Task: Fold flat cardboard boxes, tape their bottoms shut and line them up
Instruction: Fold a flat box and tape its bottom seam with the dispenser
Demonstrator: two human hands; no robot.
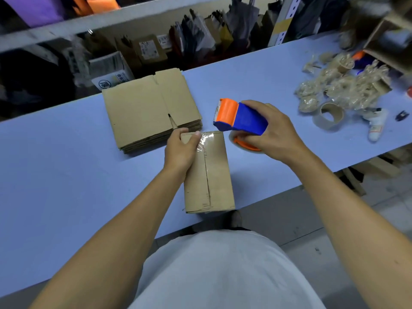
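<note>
Frame center: left hand point(180, 150) grips a folded box point(211, 175) on the table point(66, 175); right hand point(269, 134) grips a tape dispenser point(240, 115).

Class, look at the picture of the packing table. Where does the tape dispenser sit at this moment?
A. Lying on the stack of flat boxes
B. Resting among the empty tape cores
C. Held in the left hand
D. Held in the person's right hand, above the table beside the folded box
D: the right hand grips the blue and orange tape dispenser just right of the folded box, which the left hand steadies.
</note>
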